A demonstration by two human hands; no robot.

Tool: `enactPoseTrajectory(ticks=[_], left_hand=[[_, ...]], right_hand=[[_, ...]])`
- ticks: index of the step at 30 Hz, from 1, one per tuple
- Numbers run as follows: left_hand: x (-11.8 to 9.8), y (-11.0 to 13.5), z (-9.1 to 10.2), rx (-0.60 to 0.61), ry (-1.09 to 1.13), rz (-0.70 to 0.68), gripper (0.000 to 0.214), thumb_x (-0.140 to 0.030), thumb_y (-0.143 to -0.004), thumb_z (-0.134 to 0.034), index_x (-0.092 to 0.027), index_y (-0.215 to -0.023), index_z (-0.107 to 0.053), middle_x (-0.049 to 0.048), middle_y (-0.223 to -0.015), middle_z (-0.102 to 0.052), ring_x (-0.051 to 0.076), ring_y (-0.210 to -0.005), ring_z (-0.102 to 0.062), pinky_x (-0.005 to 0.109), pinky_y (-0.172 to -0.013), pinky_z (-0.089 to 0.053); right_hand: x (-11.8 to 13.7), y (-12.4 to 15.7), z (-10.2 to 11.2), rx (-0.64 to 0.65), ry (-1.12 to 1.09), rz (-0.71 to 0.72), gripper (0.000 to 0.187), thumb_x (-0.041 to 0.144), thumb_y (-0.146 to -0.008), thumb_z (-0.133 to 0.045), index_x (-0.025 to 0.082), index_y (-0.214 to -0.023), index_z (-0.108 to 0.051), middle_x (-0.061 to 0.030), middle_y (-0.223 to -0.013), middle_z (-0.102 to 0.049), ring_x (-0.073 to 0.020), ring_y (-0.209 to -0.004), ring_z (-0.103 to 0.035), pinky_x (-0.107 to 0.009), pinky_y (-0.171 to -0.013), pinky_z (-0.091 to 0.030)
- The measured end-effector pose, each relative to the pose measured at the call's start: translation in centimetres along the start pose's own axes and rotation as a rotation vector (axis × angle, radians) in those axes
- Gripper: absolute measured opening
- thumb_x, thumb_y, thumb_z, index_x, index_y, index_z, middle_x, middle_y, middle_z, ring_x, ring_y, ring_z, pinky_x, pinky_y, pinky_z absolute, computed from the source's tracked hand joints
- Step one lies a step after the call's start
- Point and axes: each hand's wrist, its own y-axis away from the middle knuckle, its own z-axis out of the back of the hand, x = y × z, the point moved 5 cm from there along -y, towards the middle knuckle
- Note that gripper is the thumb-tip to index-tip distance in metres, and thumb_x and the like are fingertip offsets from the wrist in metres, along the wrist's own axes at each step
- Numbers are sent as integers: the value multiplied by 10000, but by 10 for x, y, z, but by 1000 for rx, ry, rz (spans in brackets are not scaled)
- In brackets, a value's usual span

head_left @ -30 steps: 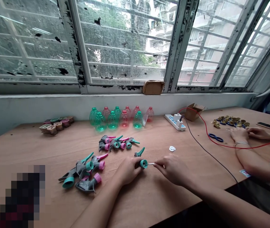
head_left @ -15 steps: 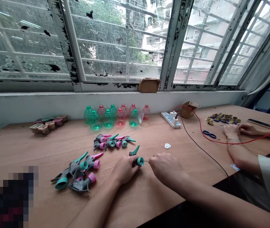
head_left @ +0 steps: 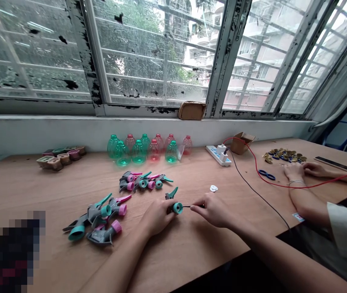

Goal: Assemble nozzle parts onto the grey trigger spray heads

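**Spray head**: teal nozzle facing right, teal trigger rising beyond it, held over the middle of the table.

**Left hand**: fingers clamped around the spray head.

**Right hand**: fingers pinched together on a thin dark rod, which reaches the nozzle face.

**Nearby on the table:**
- White disc, just beyond the right hand.
- Loose spray heads, grey with teal and pink parts: a heap left of the left hand, a row farther back.
- Plastic bottles, green and red, upright in two rows against the wall.
- Small square cups, grouped at back left.
- Power strip with two plugs, black cable and red wire.
- Cardboard box, beside the strip.

**Far right:** a co-worker's hands beside blue-handled scissors, a heap of brass parts and a phone.
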Motion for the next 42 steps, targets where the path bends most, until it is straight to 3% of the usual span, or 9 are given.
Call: enactPoseTrajectory(ticks=[3,7,12,15,19,27,33,39,42], left_hand=[[0,0,-1,5,-10,13,144,-161,-785,-505,-195,-806,-643,-14,-699,-625,120,-630,-513,218,-581,-296],[1,-1,-2,-10,-72,60,123,-210,-794,-519,-182,-742,-627,-11,-650,-592,115,-585,-475,223,-554,-268],[-2,-2,-2,24,-66,22,149,-169,-789,-501,-186,-806,-648,-2,-694,-613,123,-618,-488,221,-581,-285],[-3,-2,-2,52,-35,-8,171,-152,-790,-489,-186,-830,-652,-11,-684,-597,117,-617,-481,217,-580,-283],[0,-2,-2,58,15,-28,157,-148,-783,-493,-174,-807,-646,-22,-658,-559,110,-617,-464,211,-582,-285],[3,-3,-1,43,77,-24,123,-167,-785,-482,-151,-728,-590,-32,-619,-475,97,-594,-391,207,-553,-260],[1,-4,-4,32,-9,4,125,-179,-778,-502,-159,-721,-612,-27,-597,-499,97,-556,-384,221,-540,-243],[-3,-3,-4,166,2,-52,113,-194,-776,-520,-158,-745,-623,-25,-632,-533,103,-589,-422,214,-561,-274],[-6,-3,-1,212,-3,-85,103,-190,-775,-525,-158,-719,-606,-29,-636,-518,99,-592,-420,210,-568,-274]], right_hand=[[2,2,0,-17,44,6,450,382,-933,-416,151,-641,-669,5,-514,-554,-83,-476,-352,-249,-505,-198],[18,8,7,-96,345,-18,381,327,-947,-400,188,-743,-690,-51,-699,-677,-129,-587,-534,-257,-522,-203],[33,5,13,10,562,183,282,163,-915,-413,181,-790,-664,-62,-770,-696,-149,-631,-593,-267,-511,-179],[23,0,15,26,523,264,299,245,-936,-426,194,-758,-660,-37,-752,-699,-135,-616,-589,-267,-517,-178],[5,1,7,-87,382,300,341,325,-947,-437,193,-720,-653,-12,-709,-690,-111,-619,-584,-270,-538,-197],[-6,9,-11,-268,278,262,313,318,-962,-426,209,-834,-689,-11,-718,-687,-111,-667,-596,-271,-560,-223],[13,11,6,-147,503,248,270,225,-946,-432,191,-778,-641,-14,-731,-675,-129,-639,-560,-271,-518,-176],[36,8,17,55,721,572,227,97,-903,-410,156,-905,-629,-64,-802,-657,-180,-751,-538,-268,-542,-267],[31,4,14,111,728,630,222,79,-890,-418,162,-904,-624,-61,-785,-653,-167,-739,-525,-264,-539,-277]])
